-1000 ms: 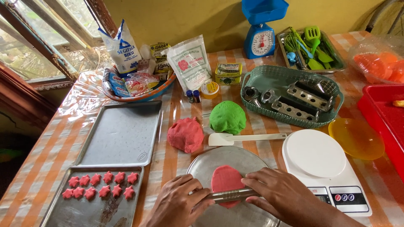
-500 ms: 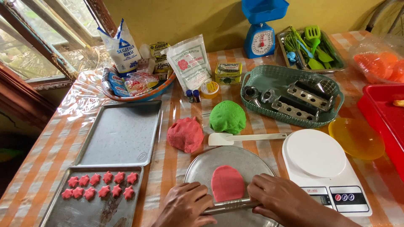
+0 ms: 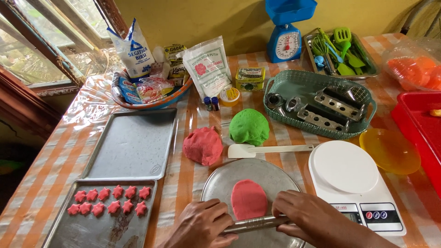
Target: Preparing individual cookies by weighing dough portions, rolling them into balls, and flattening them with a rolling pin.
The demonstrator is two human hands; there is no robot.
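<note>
A flat oval of red dough (image 3: 248, 199) lies on a round metal plate (image 3: 220, 181) at the table's near edge. A metal rolling pin (image 3: 253, 224) rests across the dough's near end. My left hand (image 3: 200, 224) presses on the pin's left part and my right hand (image 3: 303, 217) on its right part, fingers curled over it. Beyond the plate sit a lump of red dough (image 3: 202, 145), a lump of green dough (image 3: 249, 126) and a white spatula (image 3: 268, 149).
Left are a baking tray (image 3: 59, 229) with several red star shapes (image 3: 110, 200) and a bare tray (image 3: 134, 143). A white digital scale (image 3: 353, 179), yellow dish (image 3: 389, 150) and red bin (image 3: 420, 126) stand right. A green basket (image 3: 321, 105), packets and a blue scale (image 3: 287, 32) stand behind.
The rolling pin has rolled back toward me, from the middle of the dough to its near end, and my hands came with it. The dough looks longer and flatter.
</note>
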